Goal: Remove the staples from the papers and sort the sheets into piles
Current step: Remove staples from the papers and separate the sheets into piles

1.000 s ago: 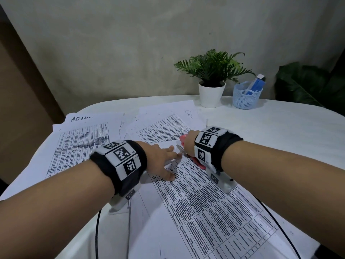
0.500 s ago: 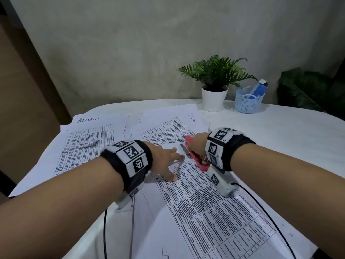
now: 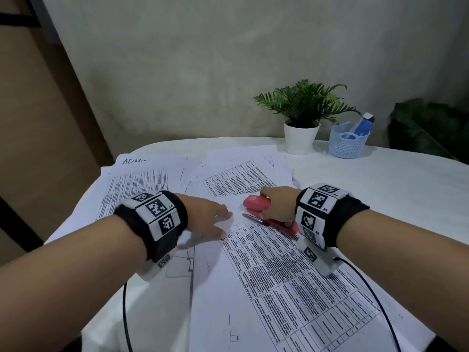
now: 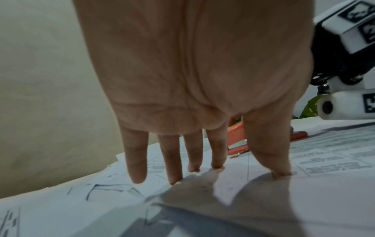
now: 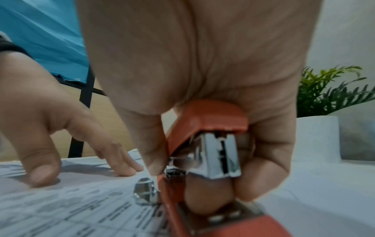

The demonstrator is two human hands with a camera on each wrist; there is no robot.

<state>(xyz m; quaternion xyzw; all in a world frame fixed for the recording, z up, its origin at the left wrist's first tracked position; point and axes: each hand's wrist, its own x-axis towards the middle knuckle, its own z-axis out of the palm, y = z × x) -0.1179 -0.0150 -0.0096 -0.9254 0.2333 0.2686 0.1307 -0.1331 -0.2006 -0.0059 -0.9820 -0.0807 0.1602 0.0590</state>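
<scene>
A printed table sheet lies nearest me on the white table. My left hand presses flat on the sheet's top left corner, fingers straight and spread, with the fingertips on the paper. My right hand grips a red stapler just right of those fingers. The stapler's metal tip rests on the sheet and points at the left hand. No staple can be made out. Two other paper piles lie behind, one at the left and one in the middle.
A potted green plant and a blue basket with pens stand at the back of the table. Black cables trail from both wrists over the paper. The table's right side is bare cloth. A wooden panel stands at the left.
My right hand has drawn the stapler a little to the right, away from the left fingertips, and its red top now shows. The left hand stays pressed on the sheet.
</scene>
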